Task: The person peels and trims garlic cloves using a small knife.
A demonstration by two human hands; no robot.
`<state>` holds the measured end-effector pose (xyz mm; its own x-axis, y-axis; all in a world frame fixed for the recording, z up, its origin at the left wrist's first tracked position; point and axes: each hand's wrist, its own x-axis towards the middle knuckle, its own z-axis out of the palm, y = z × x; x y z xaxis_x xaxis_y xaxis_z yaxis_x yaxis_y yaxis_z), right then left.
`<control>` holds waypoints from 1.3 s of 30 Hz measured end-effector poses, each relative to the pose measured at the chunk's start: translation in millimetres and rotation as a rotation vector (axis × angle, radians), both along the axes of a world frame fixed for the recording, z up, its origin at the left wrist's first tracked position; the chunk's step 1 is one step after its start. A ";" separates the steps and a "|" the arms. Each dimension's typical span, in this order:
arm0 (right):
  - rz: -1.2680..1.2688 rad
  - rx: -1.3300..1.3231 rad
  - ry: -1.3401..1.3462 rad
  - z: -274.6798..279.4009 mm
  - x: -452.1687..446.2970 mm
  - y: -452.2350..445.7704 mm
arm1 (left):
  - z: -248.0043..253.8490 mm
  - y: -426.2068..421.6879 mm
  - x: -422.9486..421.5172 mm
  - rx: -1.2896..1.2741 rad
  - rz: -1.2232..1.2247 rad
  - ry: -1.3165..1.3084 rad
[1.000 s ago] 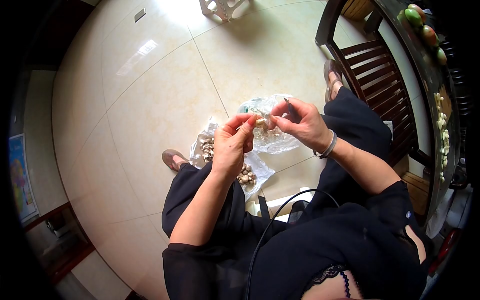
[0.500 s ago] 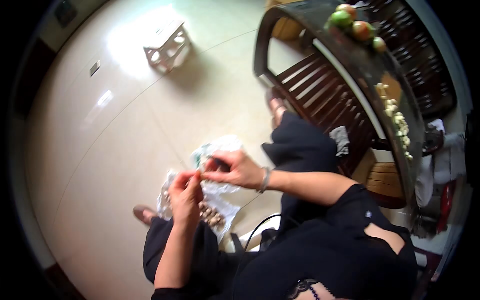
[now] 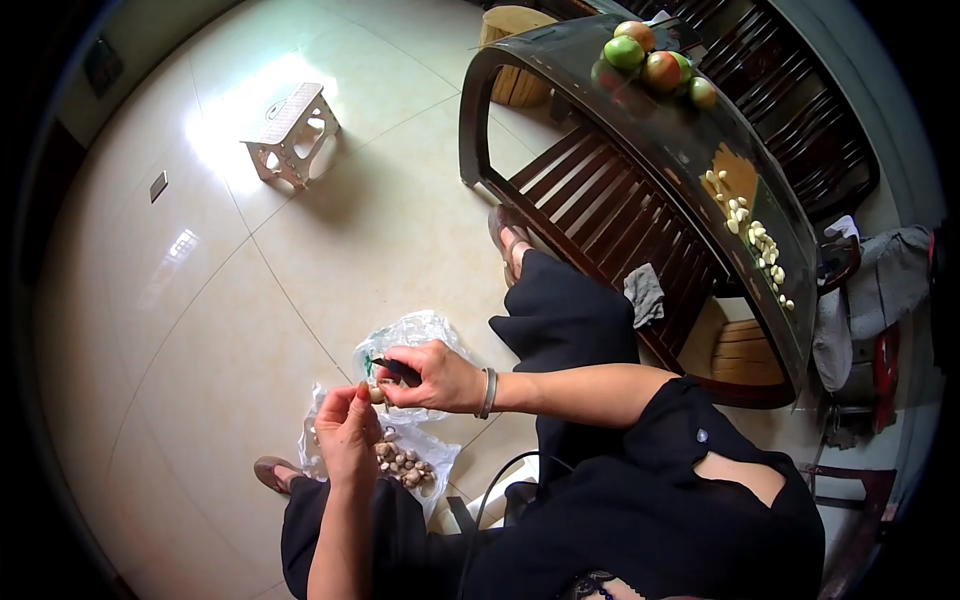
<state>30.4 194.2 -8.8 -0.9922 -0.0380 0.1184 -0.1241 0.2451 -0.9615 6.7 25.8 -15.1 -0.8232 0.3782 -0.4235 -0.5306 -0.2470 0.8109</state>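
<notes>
My left hand (image 3: 347, 436) pinches a pale garlic clove (image 3: 377, 395) between thumb and fingertips. Against that same clove press the fingertips of my right hand (image 3: 440, 378), which wears a bracelet at the wrist. A small black-handled knife (image 3: 399, 371) lies in the right hand's grip; its blade is hard to make out. Below the hands, unpeeled garlic cloves (image 3: 405, 466) lie on an opened white plastic bag (image 3: 440, 458). Another crumpled white bag (image 3: 405, 330) sits just beyond the right hand.
A dark glass-topped table (image 3: 690, 150) stands at right, bearing peeled garlic cloves (image 3: 762, 245) and several red-green fruits (image 3: 660, 70). A grey cloth (image 3: 644, 295) rests on its slatted lower shelf (image 3: 600, 190). A folding stool (image 3: 293, 135) is on the tiled floor (image 3: 200, 330).
The view has shifted, and the hands sit slightly lower and further left in it. The clove between the fingertips shows more plainly now. Both hands keep their hold.
</notes>
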 end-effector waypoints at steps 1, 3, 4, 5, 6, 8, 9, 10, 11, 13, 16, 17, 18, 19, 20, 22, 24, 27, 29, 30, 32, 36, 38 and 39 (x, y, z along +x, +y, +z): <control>-0.022 0.000 0.008 -1.7 -0.2 -0.9 | 0.2 -0.5 0.3 -0.017 -0.003 -0.008; -0.021 -0.022 -0.040 -3.9 -0.2 0.0 | -0.6 -1.0 -0.2 -0.012 -0.010 -0.004; -0.021 -0.045 -0.088 -5.1 -0.4 0.3 | -1.0 -2.1 -0.6 -0.007 -0.018 0.000; -0.020 -0.034 -0.085 -7.2 -0.7 1.0 | -1.5 -3.2 -1.2 -0.011 -0.023 -0.009; 0.006 -0.150 -0.206 -6.8 -1.0 1.7 | 0.3 -1.3 0.0 -0.074 -0.001 0.013; 0.056 -0.224 -0.259 -8.4 -1.5 5.6 | 3.7 0.0 -0.7 -0.070 0.019 -0.028; 0.078 -0.347 -0.306 -9.5 -2.1 4.3 | 7.1 -0.3 -1.1 -0.099 0.008 -0.032; 0.087 -0.408 -0.306 -8.5 -1.6 3.7 | 6.1 -0.8 -0.7 -0.054 0.011 -0.048; 0.123 -0.419 -0.393 0.9 -3.1 7.5 | 6.2 -1.3 -1.3 -0.022 0.005 -0.070; 0.142 -0.540 -0.451 -1.1 -4.0 6.6 | 4.7 -1.0 -1.5 0.057 0.023 -0.070; 0.152 -0.673 -0.501 3.1 -4.3 5.3 | 5.0 -0.4 -2.3 0.088 0.037 -0.065; 0.178 -0.659 -0.508 7.0 -4.4 7.6 | 6.0 -0.7 -1.9 0.110 0.036 -0.066; 0.181 -0.660 -0.511 3.2 -4.0 4.8 | 6.7 -0.8 -1.4 0.109 0.039 -0.068; 0.162 -0.541 -0.394 -3.3 -3.3 0.9 | 7.2 -0.5 -1.0 0.110 0.028 -0.056; 0.142 -0.420 -0.276 -6.4 -2.3 -1.1 | 7.4 0.0 -0.8 0.113 0.015 -0.043; 0.142 -0.304 -0.396 6.4 -2.0 0.7 | 5.9 -0.1 -0.2 0.117 0.006 -0.049; 0.103 -0.348 -0.311 -2.7 -1.2 -0.8 | 2.8 -1.7 -0.3 0.119 -0.005 -0.054; 0.163 -0.423 -0.321 -1.9 -2.4 3.2 | -0.2 -5.3 -1.5 0.174 -0.023 -0.103; 0.178 -0.512 -0.358 -1.6 -2.7 3.7 | 2.3 -2.4 -1.5 0.163 0.016 -0.163; 0.178 -0.540 -0.362 -2.6 -2.3 3.1 | 2.6 -2.1 -1.0 0.168 0.011 -0.160; 0.155 -0.601 -0.384 -5.0 -1.6 2.3 | 2.9 -2.0 0.7 0.152 0.019 -0.142; 0.084 -0.383 -0.229 -20.4 -1.7 -0.1 | 3.0 -0.3 -0.6 -0.004 -0.052 -0.092; 0.047 -0.265 -0.175 -16.4 0.7 -1.4 | 3.3 0.6 -1.2 -0.006 -0.027 -0.149; 0.040 -0.196 -0.141 -12.6 0.7 -0.8 | 3.1 1.6 -1.1 0.020 -0.007 -0.165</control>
